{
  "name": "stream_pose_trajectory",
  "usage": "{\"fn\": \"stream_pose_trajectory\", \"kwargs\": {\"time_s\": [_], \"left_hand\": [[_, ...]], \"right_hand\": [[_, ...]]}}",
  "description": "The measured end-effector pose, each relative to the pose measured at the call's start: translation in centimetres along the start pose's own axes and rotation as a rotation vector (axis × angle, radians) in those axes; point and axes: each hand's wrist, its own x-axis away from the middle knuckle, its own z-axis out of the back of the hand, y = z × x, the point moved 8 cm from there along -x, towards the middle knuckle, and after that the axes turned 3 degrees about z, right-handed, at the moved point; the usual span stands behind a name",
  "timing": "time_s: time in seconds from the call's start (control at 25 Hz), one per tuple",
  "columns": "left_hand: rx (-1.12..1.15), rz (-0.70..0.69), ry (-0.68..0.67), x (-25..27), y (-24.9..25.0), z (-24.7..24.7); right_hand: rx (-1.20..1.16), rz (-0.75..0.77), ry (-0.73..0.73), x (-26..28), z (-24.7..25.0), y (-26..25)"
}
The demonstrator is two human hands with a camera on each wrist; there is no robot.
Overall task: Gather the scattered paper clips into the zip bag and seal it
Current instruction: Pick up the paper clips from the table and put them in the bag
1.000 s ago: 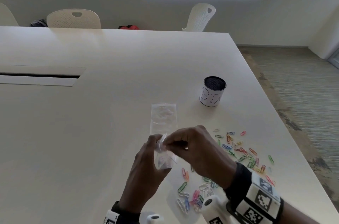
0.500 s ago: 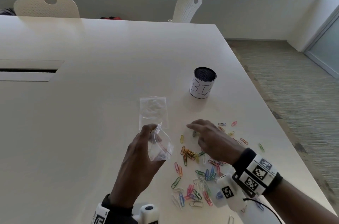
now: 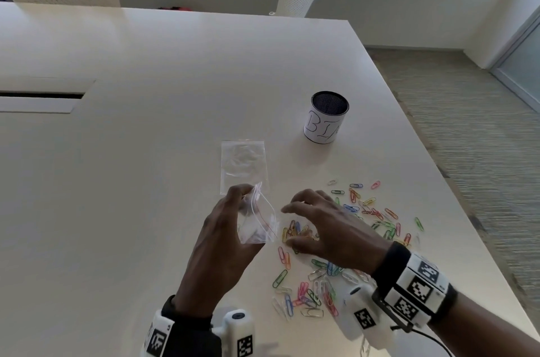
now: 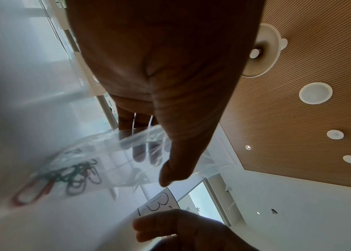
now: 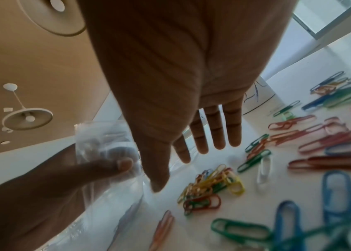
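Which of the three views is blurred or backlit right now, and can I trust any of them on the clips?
Head view: evenly lit and fairly sharp; scattered paper clips readable by colour. Left wrist view: left hand dark against bright windows; zip bag and the clips in it smeared. Right wrist view: right hand fills the frame; the small clip pile is fairly clear, nearer clips soft and stretched.

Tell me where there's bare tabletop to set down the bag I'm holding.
Bare white table spreads left of your left hand and the flat spare clear bag, up to the cable slot. It is crowded right of your right hand, where coloured paper clips scatter below the black mesh cup.
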Motion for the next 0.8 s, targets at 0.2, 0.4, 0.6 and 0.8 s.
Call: {"fn": "stream_pose_trajectory", "kwargs": {"time_s": [0.2,0.4,0.6,0.8], "left_hand": [[-0.01,0.003,0.026,-0.2,0.0,-0.2],[0.0,0.008,0.04,0.0,0.4,-0.1],[0.026,0.006,0.041,0.3,0.7,0.1],[0.034,0.013,0.042,0.4,0.6,0.1]], "right_hand": [[0.115,0.134,-0.032,0.2,-1.8,-1.6],[0.098,0.126,0.019,0.7,-1.0,-0.4],[0.22,0.121,-0.12,1.6,-1.6,-0.3],[0.17,0.183,-0.003,2.1,-1.5,-1.1]]}}
